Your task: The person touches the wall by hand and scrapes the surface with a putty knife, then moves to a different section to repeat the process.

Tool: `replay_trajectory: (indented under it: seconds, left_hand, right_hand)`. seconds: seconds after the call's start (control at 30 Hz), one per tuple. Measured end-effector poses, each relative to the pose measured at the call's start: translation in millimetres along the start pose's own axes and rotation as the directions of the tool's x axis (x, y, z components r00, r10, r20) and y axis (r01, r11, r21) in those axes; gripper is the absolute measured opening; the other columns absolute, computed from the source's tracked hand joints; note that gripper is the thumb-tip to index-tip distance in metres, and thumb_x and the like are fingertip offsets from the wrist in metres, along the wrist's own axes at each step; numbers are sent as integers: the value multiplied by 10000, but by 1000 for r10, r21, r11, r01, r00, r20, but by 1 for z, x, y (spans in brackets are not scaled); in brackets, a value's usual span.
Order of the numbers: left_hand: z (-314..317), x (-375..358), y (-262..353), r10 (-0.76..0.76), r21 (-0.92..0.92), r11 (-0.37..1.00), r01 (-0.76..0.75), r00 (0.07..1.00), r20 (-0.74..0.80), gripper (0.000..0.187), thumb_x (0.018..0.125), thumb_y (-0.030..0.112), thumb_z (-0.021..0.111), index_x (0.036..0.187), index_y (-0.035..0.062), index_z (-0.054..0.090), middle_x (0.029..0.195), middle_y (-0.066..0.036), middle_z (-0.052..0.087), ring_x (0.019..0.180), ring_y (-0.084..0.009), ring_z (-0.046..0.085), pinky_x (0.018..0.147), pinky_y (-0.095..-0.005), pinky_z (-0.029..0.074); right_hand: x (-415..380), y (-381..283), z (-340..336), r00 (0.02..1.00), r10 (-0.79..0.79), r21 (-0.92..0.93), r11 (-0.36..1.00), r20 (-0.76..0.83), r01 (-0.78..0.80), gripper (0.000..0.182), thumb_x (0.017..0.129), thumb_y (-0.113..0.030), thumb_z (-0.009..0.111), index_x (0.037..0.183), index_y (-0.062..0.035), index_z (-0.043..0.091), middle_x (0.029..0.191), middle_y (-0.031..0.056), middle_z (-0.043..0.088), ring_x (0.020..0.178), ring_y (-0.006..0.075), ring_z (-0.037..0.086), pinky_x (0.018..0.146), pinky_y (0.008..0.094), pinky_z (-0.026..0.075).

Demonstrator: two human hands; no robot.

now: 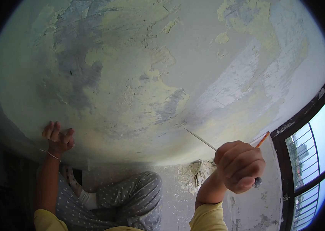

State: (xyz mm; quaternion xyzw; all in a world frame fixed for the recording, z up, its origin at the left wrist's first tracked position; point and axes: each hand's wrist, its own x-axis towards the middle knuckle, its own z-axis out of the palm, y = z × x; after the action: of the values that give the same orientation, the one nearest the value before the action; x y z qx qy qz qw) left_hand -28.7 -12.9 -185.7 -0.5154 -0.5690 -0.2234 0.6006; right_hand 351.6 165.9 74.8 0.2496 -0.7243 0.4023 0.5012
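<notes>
My right hand point(240, 165) is closed in a fist around a tool with a thin, straight metal shaft point(201, 139). The shaft points up and left, its tip right at the patchy wall point(131, 96) in this view. A dark rounded end of the tool shows below the fist, while the rest of its handle is hidden in my fingers. Just beyond my knuckles a short orange strip point(262, 139) sticks out. At the left, my left hand point(59, 138) is raised against the wall, holding nothing, its fingers bent and apart.
Yellowish and grey patches with ragged, flaking edges cover the wall. My bent legs in dotted grey trousers point(131, 196) are below it. On the right stands a dark-framed window point(285, 169) with bars outside. Crumbled plaster point(201, 173) shows beyond my right forearm.
</notes>
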Motion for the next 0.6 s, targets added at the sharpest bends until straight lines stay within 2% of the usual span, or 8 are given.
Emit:
replay_trajectory:
  seconds: [0.03,0.1,0.2,0.23,0.37,0.4,0.5,0.6]
  left_hand:
    - [1,-3,-1,-9,-2,1000,9,1000,5,425,925,360,321,1314,302,483,1421,-115,334,1305,-305,296,1011,-449,267]
    - [1,-6,-2,6,-5,1000,-6,1000,10,422,924,361,324,1310,309,485,1424,-111,335,1318,-295,287,1014,-445,267]
    - [1,-4,-1,0,-10,1000,0,1000,-2,420,923,365,328,1309,314,485,1428,-107,337,1325,-289,286,1018,-442,265]
    - [2,-2,-2,-1,-2,1000,1,1000,-10,420,923,365,328,1309,314,485,1428,-107,337,1325,-289,286,1018,-442,265]
    - [1,-1,0,-11,5,1000,11,1000,-2,417,925,375,321,1303,318,488,1428,-105,342,1323,-294,293,1022,-447,262]
    - [1,-2,-1,-4,2,1000,4,1000,-10,417,928,382,315,1301,318,489,1427,-104,343,1322,-293,296,1022,-449,262]
    - [0,-5,-1,-6,12,1000,6,1000,2,421,930,390,304,1301,318,489,1422,-103,346,1323,-290,295,1023,-452,261]
    - [2,0,-1,-7,-8,1000,6,1000,-26,424,925,393,309,1302,318,488,1419,-104,349,1322,-291,298,1023,-453,261]
  right_hand:
    - [2,-8,-2,996,-90,35,995,13,90,466,891,-229,643,551,-56,375,434,16,379,311,134,330,310,243,271]
    - [2,-6,-2,995,-100,40,994,4,100,453,873,-180,655,537,-48,381,444,25,387,326,150,343,328,253,283]
    - [-6,38,8,974,221,-105,971,46,-215,387,813,-97,676,540,-17,413,460,41,374,367,177,364,368,278,299]
    - [-10,39,10,971,232,-122,967,51,-224,421,817,-124,694,534,-18,402,460,43,373,364,173,362,364,276,296]
    - [-5,7,16,999,-5,-2,1000,36,5,471,846,-175,689,526,-29,376,463,27,383,362,159,355,354,280,280]
    - [-4,5,20,997,-68,-70,995,-36,65,498,860,-220,684,521,-40,367,449,17,365,347,151,335,342,272,265]
    - [-1,19,16,995,104,-130,986,14,-101,529,864,-297,680,517,-53,362,425,11,333,330,144,310,326,257,256]
    - [1,10,18,998,66,-116,991,5,-65,531,863,-314,675,521,-60,360,415,12,324,318,142,298,314,254,237]
